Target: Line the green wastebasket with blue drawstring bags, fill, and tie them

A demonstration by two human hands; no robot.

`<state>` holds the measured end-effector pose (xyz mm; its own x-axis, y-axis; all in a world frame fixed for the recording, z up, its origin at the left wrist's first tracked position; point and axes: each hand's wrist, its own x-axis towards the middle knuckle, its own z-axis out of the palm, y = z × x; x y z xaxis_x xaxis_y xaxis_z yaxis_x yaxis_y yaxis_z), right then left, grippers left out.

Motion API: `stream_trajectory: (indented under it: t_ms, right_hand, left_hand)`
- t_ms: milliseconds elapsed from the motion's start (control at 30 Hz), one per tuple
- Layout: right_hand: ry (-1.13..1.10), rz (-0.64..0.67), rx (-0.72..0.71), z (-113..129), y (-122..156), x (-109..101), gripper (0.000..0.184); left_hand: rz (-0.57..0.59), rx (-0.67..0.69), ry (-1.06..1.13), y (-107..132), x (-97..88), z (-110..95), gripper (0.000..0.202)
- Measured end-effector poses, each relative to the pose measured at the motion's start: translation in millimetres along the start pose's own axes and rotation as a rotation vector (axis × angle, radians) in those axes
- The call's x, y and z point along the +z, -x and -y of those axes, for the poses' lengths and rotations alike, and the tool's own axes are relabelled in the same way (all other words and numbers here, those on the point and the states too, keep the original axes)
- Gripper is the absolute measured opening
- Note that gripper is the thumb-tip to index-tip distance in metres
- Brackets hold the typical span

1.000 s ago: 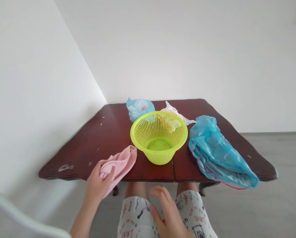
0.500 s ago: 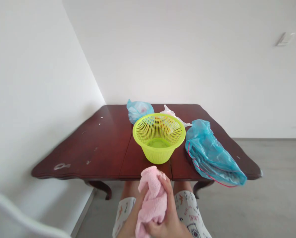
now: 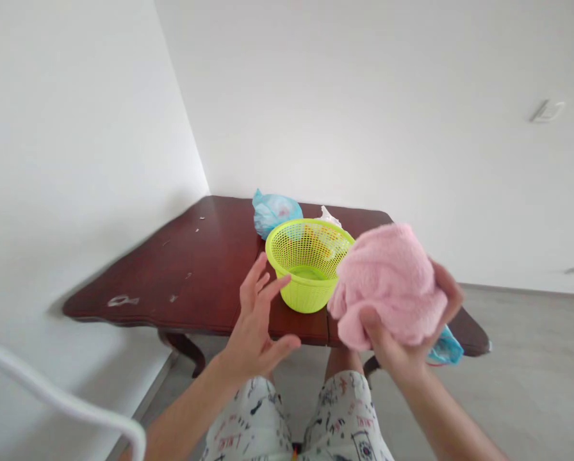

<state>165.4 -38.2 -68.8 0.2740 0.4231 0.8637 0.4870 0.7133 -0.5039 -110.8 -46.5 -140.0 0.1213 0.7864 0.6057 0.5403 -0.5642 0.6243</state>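
Note:
My right hand (image 3: 407, 339) grips a bunched pink towel (image 3: 387, 282), held up in front of the table's near right side. My left hand (image 3: 258, 320) is open with fingers spread, hovering just left of a lime-green perforated basket (image 3: 309, 262) without touching it. The basket stands near the front middle of a dark wooden table (image 3: 195, 269). The towel hides most of a large blue plastic bag (image 3: 446, 349) on the table's right.
A small blue plastic bag (image 3: 275, 211) and a white plastic bag (image 3: 329, 216) lie behind the basket. White walls meet at the table's back left corner. A white chair rail (image 3: 66, 403) curves at the lower left. My patterned shorts (image 3: 316, 422) show below.
The towel passed from my left hand at the table's edge into both hands at my lap. Now my right hand alone lifts it up and right, and my left hand has opened.

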Motion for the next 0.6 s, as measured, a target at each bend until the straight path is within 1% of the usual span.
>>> stream_trajectory:
  t_ms: [33,67,100,133,200,267,300,333,367,400,467,500,533,567,600]
  right_hand:
    - [-0.007,0.042,-0.044,-9,-25,14,0.097]
    - [-0.036,0.137,-0.070,-18,-46,31,0.091]
    - [-0.078,0.251,-0.057,-27,-62,50,0.083]
    - [-0.107,0.393,0.013,-34,-74,69,0.074]
    - [-0.100,0.679,0.233,-44,-85,104,0.058]
    - [-0.069,0.960,0.419,-49,-87,127,0.053]
    - [-0.060,1.069,0.474,-51,-87,133,0.054]
    - [-0.057,1.160,0.500,-52,-89,135,0.051]
    - [-0.048,1.234,0.496,-54,-91,135,0.044]
    - [-0.031,1.310,0.464,-57,-96,133,0.033]
    - [0.035,1.493,0.318,-65,-110,127,0.009]
    - [0.085,1.593,0.206,-70,-117,124,0.006]
    - [0.141,1.668,0.076,-76,-123,122,0.008]
    - [0.201,1.684,-0.055,-82,-128,121,0.009]
    - [0.256,1.652,-0.183,-88,-132,122,0.008]
  left_hand:
    - [-0.016,0.001,-0.038,-18,-2.5,4,0.125]
    - [-0.006,0.005,-0.058,-35,-1.7,9,0.138]
    - [-0.007,-0.005,-0.060,-49,2.0,15,0.148]
    - [-0.004,-0.027,-0.047,-60,7.8,22,0.152]
    - [-0.017,-0.100,-0.001,-72,21.9,35,0.148]
    - [-0.023,-0.176,0.038,-76,32.9,43,0.134]
    - [-0.022,-0.202,0.041,-77,35.7,45,0.126]
    - [-0.022,-0.218,0.034,-77,36.4,45,0.118]
    - [-0.027,-0.224,0.021,-77,35.3,44,0.112]
    - [-0.038,-0.222,0.007,-77,32.9,43,0.109]
    - [-0.060,-0.196,-0.007,-77,26.2,40,0.110]
    - [-0.063,-0.177,-0.001,-77,23.1,40,0.111]
    - [-0.060,-0.158,0.012,-76,20.6,41,0.112]
    - [-0.052,-0.141,0.029,-75,19.1,43,0.112]
    - [-0.039,-0.130,0.049,-74,18.6,45,0.112]
